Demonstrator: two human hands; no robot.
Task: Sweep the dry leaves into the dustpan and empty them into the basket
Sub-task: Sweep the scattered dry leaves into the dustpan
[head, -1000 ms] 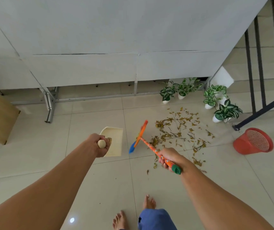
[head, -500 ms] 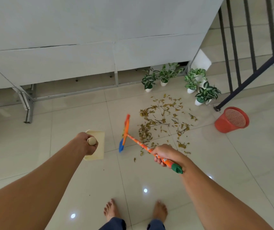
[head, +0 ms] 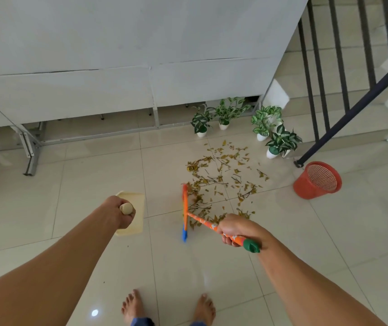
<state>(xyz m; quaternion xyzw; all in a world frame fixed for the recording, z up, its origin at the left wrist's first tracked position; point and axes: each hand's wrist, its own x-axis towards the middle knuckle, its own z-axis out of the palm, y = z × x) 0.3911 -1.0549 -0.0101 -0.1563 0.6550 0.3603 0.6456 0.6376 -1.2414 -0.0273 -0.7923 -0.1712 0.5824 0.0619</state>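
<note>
Dry brown leaves [head: 221, 177] lie scattered over the pale floor tiles ahead of me. My right hand [head: 233, 228] grips the orange handle of a small broom [head: 184, 212], whose orange head with blue bristles stands at the left edge of the leaves. My left hand [head: 117, 212] grips the round-ended handle of a cream dustpan [head: 136, 208], which sits low over the floor to the left of the broom. A red mesh basket [head: 317, 180] stands on the floor at the right, beyond the leaves.
Several small potted plants [head: 280, 142] in white pots stand behind the leaves along the wall. A dark stair railing [head: 343, 109] slopes down at the right, ending by the basket. A metal frame leg [head: 30, 149] stands at the left. My bare feet [head: 133, 307] are at the bottom.
The broom head has swung right, into the left edge of the leaves. I have stepped back and both feet now stand apart; the dustpan stays low on the left.
</note>
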